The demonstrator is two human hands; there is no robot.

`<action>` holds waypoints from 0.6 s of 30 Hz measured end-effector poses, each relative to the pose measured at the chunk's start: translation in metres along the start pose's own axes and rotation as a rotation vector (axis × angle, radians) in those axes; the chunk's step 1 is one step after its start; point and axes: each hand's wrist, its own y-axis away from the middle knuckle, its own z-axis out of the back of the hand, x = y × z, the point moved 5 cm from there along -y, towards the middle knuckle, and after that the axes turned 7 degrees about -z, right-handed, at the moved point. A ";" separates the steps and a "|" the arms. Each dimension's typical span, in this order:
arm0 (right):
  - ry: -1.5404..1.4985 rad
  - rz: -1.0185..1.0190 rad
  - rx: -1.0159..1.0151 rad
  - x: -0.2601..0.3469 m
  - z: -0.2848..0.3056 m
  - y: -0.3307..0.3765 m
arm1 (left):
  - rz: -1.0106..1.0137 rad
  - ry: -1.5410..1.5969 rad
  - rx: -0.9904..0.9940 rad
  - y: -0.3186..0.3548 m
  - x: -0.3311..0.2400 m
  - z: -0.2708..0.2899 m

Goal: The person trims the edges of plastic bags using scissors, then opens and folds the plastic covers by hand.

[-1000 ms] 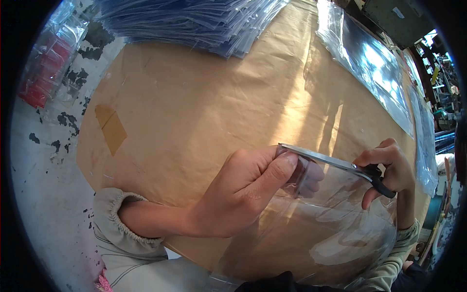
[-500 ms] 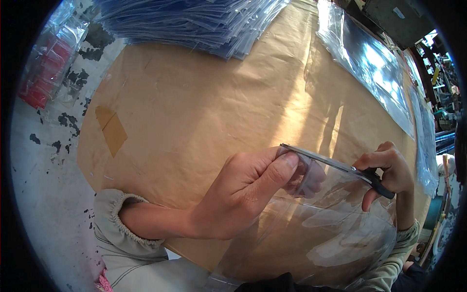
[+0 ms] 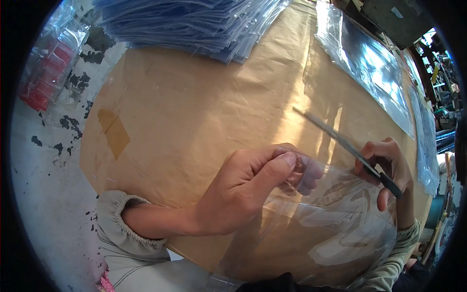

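My left hand (image 3: 248,187) pinches the upper corner of a clear plastic sheet (image 3: 335,214) between thumb and fingers. The sheet droops from there toward the lower right, over the table's near edge. My right hand (image 3: 391,168) has its fingers through the black handles of a pair of scissors (image 3: 340,141). Their blades are together and point up and to the left, apart from the sheet. Whether the sheet is one layer or a bag, I cannot tell.
Brown paper covers the table (image 3: 194,107). A tall stack of clear plastic sheets (image 3: 194,24) stands at the far side. More shiny sheets (image 3: 369,63) lie along the right edge. Tape (image 3: 114,134) marks the left part. Red items in clear wrapping (image 3: 48,73) lie at far left.
The scissors have lifted off the plastic's edge beside my left thumb, their tips swinging upward and away. My left hand keeps its pinch on the sheet, nearly still.
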 end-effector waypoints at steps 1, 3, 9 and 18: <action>-0.049 -0.030 -0.024 -0.001 0.002 -0.002 | 0.018 -0.005 0.002 -0.001 -0.001 0.003; -0.099 -0.054 -0.052 0.000 0.003 -0.006 | 0.037 -0.053 -0.002 0.000 0.000 0.008; -0.033 -0.154 -0.050 0.005 0.012 0.001 | 0.058 -0.210 -0.002 -0.006 -0.005 0.009; 0.667 -0.392 -0.160 0.019 0.053 0.035 | -0.256 -0.521 0.409 -0.023 -0.024 0.013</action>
